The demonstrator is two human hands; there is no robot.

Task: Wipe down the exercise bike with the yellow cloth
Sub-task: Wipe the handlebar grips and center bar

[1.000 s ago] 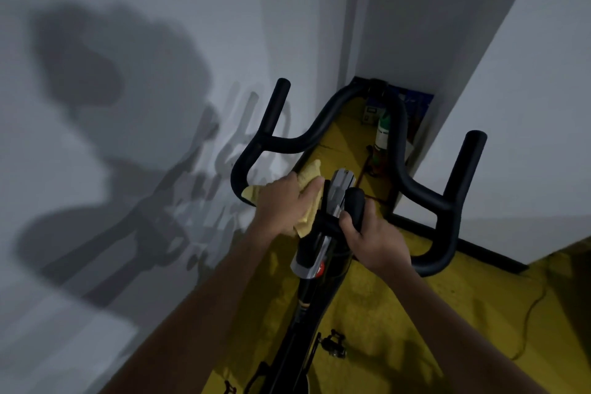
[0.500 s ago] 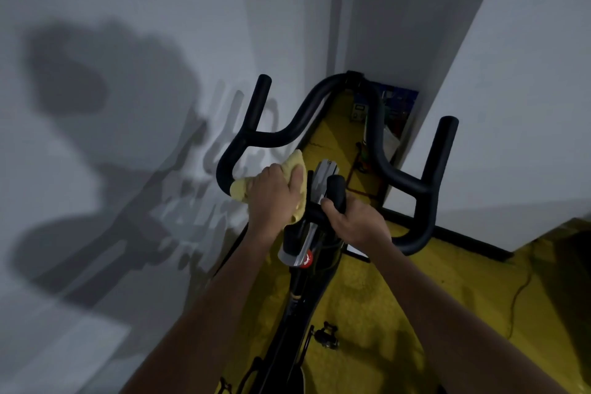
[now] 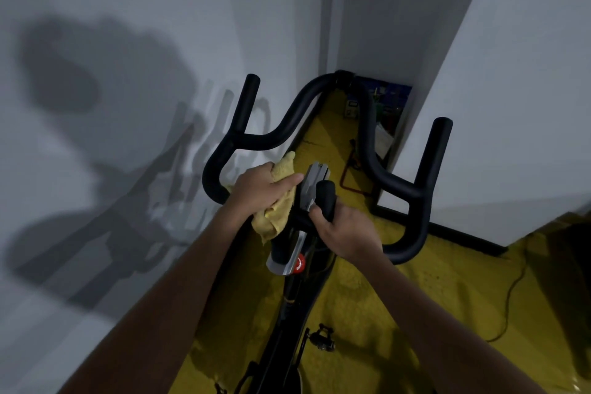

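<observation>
Just two hands, one cloth

The handlebar stands close to the left wall; only a narrow gap remains between its left grip and the wall surface. On the right, the white panel sits just beside the right upright grip, restricting passage there. The two inner bars close into a loop at the far end, leaving an open channel above the yellow floor. The grey centre bracket and both hands, left and right, occupy the near end of that channel. A cable crosses the floor at right.
</observation>
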